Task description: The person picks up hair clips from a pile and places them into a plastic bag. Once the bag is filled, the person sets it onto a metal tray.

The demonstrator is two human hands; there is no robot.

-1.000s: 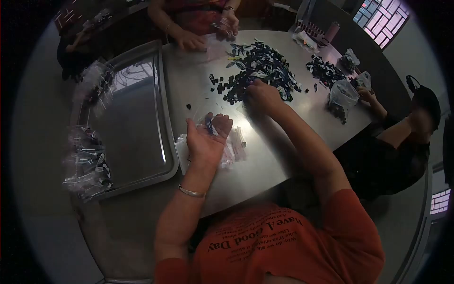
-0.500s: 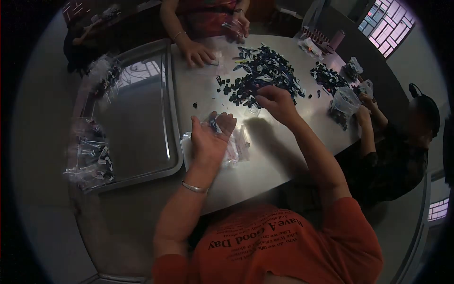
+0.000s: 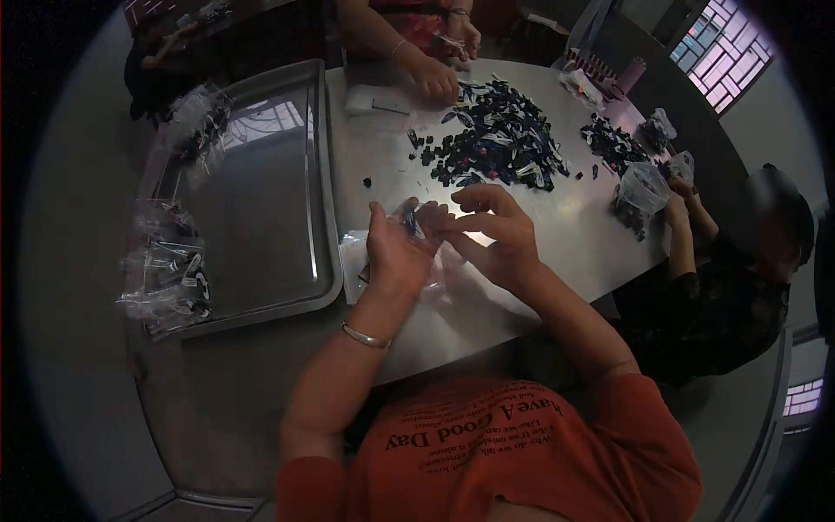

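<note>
Pieces (image 3: 413,223) are lying on upturned, unclenched left hand (image 3: 398,252); half-curled right hand (image 3: 504,235) is hovering beside it, can't tell if gripping; dark pile (image 3: 504,135) is sitting beyond.

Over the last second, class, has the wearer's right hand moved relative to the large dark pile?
Yes: the right hand has left the near edge of the large dark pile and come back toward the wearer's upturned left hand.
</note>
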